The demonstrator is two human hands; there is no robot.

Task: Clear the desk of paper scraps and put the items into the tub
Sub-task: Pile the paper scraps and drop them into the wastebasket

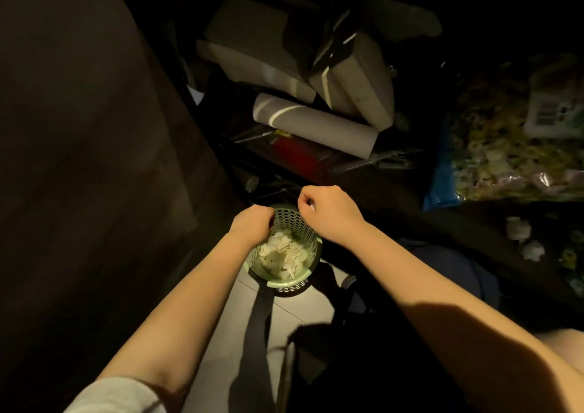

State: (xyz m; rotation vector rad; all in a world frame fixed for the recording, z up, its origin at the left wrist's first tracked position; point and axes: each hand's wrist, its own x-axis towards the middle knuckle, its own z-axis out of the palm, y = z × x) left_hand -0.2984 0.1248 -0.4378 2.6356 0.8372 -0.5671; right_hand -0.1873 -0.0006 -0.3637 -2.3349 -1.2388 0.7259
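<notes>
1. Green perforated tub (pixel 298 226) stands upright on the tiled floor (pixel 303 313), just beside the dark desk (pixel 79 128).
2. Tub is partly filled with paper scraps (pixel 281 254), a pale loose pile.
3. Left hand (pixel 252 223): curled into a fist over the tub's far-left rim. Nothing shows in it. Can't tell if it touches the rim.
4. Right hand (pixel 328 210): fingers curled, above the far-right rim, pinching a small white scrap (pixel 311 207).
5. Hands are apart, 1 on each side of the tub mouth.
6. Beyond the tub, in shadow: cardboard tube (pixel 316 125) lying flat, 2 grey cushions (pixel 262 49) stacked askew behind it, clear plastic bag (pixel 512 159) of yellowish bits to the right.
</notes>
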